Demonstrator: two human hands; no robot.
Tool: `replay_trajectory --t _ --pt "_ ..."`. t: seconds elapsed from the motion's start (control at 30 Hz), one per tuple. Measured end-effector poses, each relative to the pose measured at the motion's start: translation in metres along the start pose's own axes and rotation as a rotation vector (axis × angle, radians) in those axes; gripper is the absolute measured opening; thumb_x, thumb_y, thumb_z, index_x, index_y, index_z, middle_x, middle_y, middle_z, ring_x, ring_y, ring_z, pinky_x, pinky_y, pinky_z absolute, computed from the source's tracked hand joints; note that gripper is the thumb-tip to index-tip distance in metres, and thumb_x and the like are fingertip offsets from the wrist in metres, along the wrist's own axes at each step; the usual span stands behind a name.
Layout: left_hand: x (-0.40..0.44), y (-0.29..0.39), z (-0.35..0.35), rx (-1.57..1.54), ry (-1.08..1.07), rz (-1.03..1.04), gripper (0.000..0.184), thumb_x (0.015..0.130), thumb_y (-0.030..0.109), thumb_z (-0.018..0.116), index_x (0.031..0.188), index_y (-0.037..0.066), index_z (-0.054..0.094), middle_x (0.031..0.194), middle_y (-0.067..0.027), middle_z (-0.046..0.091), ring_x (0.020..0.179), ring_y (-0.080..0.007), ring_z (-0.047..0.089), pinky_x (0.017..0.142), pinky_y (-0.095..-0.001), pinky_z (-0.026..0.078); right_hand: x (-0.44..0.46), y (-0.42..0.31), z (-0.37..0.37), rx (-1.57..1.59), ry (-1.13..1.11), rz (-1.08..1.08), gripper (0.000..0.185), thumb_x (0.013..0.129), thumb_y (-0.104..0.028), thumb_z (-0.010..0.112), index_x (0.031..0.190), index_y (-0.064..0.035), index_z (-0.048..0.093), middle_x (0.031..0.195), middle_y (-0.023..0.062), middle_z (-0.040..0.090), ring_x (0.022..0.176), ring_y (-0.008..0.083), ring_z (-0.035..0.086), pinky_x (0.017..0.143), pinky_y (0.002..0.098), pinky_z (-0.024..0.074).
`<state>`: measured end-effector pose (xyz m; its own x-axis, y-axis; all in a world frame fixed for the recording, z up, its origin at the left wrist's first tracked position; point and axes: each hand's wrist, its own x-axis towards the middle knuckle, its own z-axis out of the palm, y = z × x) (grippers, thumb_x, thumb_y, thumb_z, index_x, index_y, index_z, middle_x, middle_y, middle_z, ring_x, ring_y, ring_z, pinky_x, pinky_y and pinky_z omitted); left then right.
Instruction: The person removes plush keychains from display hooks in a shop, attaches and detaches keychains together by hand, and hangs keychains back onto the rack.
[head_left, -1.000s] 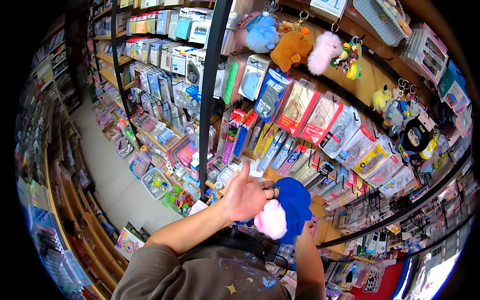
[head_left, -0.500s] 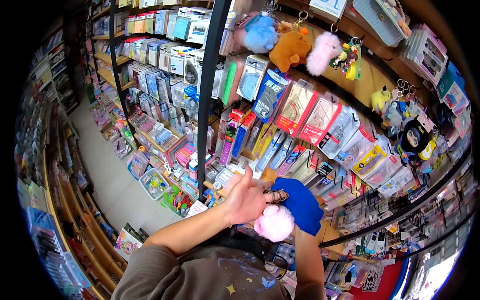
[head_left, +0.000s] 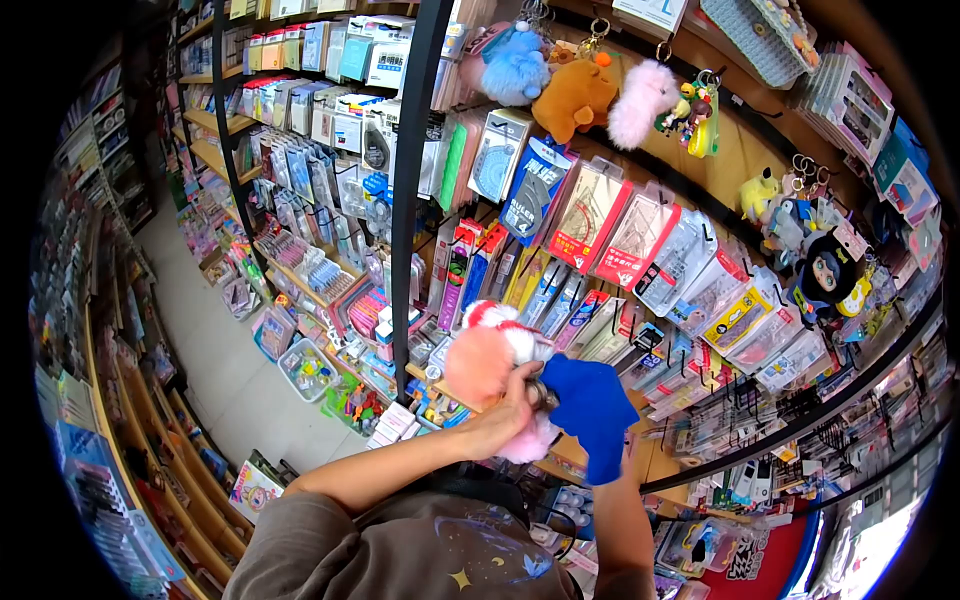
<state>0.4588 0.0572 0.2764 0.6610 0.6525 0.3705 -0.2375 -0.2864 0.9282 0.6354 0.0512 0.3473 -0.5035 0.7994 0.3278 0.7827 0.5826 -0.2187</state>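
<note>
My left hand is closed around the metal key rings of several fluffy plush keychains. A peach plush pompom sticks up beyond its fingers, against a white and red-striped plush part. Below the same hand hangs a pink plush pompom, partly covered by it. A blue cloth drapes over my right hand, hiding its fingers; only the wrist shows. The cloth meets the rings beside my left fingers.
Ahead is a display rack with packaged rulers and hanging plush keychains. A black post rises left of my hands. Bins of small goods line the aisle floor, with another shelf at far left.
My left hand has turned and its raised thumb has closed onto the rings. The peach pompom has come up into view; the pink one has shifted left and partly behind the hand.
</note>
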Motion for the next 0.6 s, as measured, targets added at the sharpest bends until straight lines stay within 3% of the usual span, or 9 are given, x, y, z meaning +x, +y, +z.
replay_trajectory --t 0.03,0.07,0.2,0.3,0.33,0.43,0.47,0.5,0.6 --pt "-0.001 -0.011 0.0 0.096 0.023 0.092 0.074 0.091 0.054 0.024 0.133 0.0 -0.001 0.094 -0.0101 0.045 0.087 -0.0205 0.046 0.089 -0.0332 0.032 0.0 -0.006 -0.008 0.152 0.024 0.087 0.019 0.071 -0.011 0.063 0.089 -0.0057 0.061 0.075 0.0085 0.061 0.065 0.0159 0.058 0.054 0.03 0.0448" --pt "0.002 0.017 0.0 0.041 0.026 0.178 0.065 0.091 0.035 0.043 0.129 -0.001 0.004 0.086 -0.0072 0.039 0.083 -0.0191 0.045 0.085 -0.0323 0.035 0.0 -0.013 -0.016 0.306 0.062 0.17 0.018 0.068 -0.009 0.063 0.085 -0.005 0.062 0.07 0.0081 0.06 0.061 0.0142 0.057 0.051 0.0297 0.0435" --pt "-0.003 0.027 -0.005 0.038 0.099 0.078 0.061 0.079 0.003 0.062 0.12 0.001 0.016 0.089 -0.0079 0.042 0.084 -0.0164 0.046 0.079 -0.0283 0.039 -0.009 -0.006 -0.026 0.93 0.135 0.259 0.005 0.068 -0.005 0.059 0.073 -0.0028 0.061 0.059 0.0026 0.056 0.048 0.0093 0.05 0.044 0.0268 0.0391" --pt "-0.008 0.012 -0.005 0.114 0.082 0.149 0.057 0.082 0.006 0.059 0.12 0.002 0.018 0.093 -0.0104 0.045 0.086 -0.016 0.046 0.079 -0.0304 0.04 -0.015 -0.017 -0.027 0.932 0.187 0.375 0.007 0.072 -0.004 0.057 0.079 -0.0022 0.061 0.068 0.0028 0.059 0.056 0.0096 0.053 0.048 0.025 0.0423" --pt "-0.011 0.013 -0.003 0.159 0.153 0.206 0.041 0.082 0.007 0.057 0.115 0.001 0.033 0.095 -0.0121 0.048 0.086 -0.0207 0.05 0.079 -0.0333 0.041 -0.016 -0.024 -0.026 0.896 0.22 0.445 0.009 0.074 -0.003 0.057 0.082 -0.0019 0.061 0.073 0.0034 0.061 0.06 0.0098 0.055 0.05 0.0244 0.0438" --pt "-0.013 0.034 -0.009 0.446 -0.052 -0.029 0.022 0.083 0.008 0.054 0.104 0.002 0.048 0.098 -0.0124 0.051 0.087 -0.0291 0.052 0.078 -0.0362 0.042 -0.003 -0.03 -0.026 0.409 0.118 0.106 0.01 0.062 -0.01 0.061 0.069 -0.0045 0.057 0.07 0.0083 0.057 0.063 0.0236 0.055 0.056 0.0322 0.0421" --pt "-0.013 0.033 -0.008 0.547 -0.099 -0.022 0.018 0.077 0.005 0.056 0.095 0.006 0.056 0.104 -0.0122 0.052 0.087 -0.0345 0.053 0.074 -0.0384 0.044 -0.013 -0.016 0.004 0.293 0.255 0.114 0.011 0.064 -0.012 0.06 0.073 -0.0059 0.056 0.074 0.0079 0.057 0.07 0.0246 0.055 0.062 0.0338 0.0426" --pt "-0.014 0.031 -0.008 0.656 -0.128 0.105 0.022 0.075 0.004 0.057 0.096 0.007 0.056 0.105 -0.0121 0.052 0.087 -0.0338 0.053 0.073 -0.0382 0.044 -0.023 -0.002 0.035 0.175 0.389 0.138 0.012 0.067 -0.014 0.06 0.076 -0.0073 0.056 0.078 0.0075 0.056 0.077 0.0256 0.054 0.068 0.0355 0.0431" --pt "-0.015 0.031 -0.011 0.874 -0.157 0.411 0.035 0.065 0.006 0.061 0.099 0.012 0.056 0.107 -0.0121 0.051 0.088 -0.0309 0.054 0.073 -0.0385 0.045 -0.028 -0.006 0.013 0.411 0.166 0.148 0.015 0.074 -0.013 0.057 0.087 -0.0069 0.054 0.086 0.0067 0.055 0.082 0.0229 0.053 0.072 0.0337 0.0435"
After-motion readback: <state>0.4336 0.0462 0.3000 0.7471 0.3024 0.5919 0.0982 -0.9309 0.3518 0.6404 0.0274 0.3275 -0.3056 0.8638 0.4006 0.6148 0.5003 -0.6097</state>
